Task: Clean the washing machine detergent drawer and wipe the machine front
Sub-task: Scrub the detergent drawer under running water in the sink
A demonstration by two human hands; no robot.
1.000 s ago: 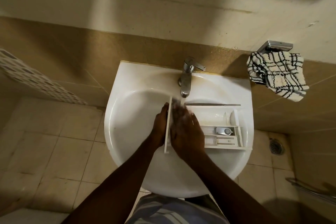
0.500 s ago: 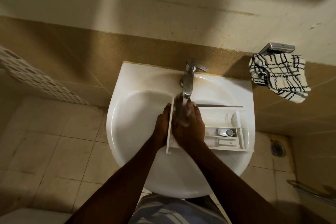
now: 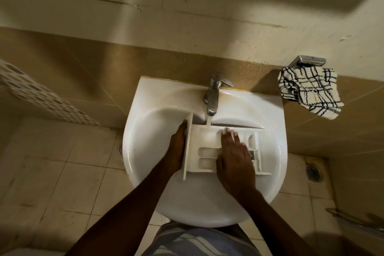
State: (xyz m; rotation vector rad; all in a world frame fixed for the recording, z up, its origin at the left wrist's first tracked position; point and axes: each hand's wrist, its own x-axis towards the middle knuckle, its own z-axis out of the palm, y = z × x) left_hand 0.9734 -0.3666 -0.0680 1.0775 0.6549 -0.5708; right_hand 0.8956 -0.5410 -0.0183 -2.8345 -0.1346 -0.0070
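Head view: I read the step in hand as rinsing and hand-scrubbing the detergent drawer (image 3: 207, 141), which lies across the basin of the sink (image 3: 145, 110), open side up, its front panel to the left and its rear compartments to the right. The tap (image 3: 214, 93) is running, and the water stream (image 3: 208, 121) lands at the far edge of the large compartment. The left grip (image 3: 177, 143) lies against the outer face of the front panel, fingertips at its upper end; I cannot tell whether the fingers hook over it. The right grip (image 3: 234, 156) rests on the drawer's middle with fingers spread and straight, pinching nothing and covering the dividers. A checked cloth (image 3: 309, 91) hangs on the wall to the right, well apart from both grips. Next move, as I judge it: rub the remaining compartments under the stream while the left grip steadies the panel. The machine front is not in view.
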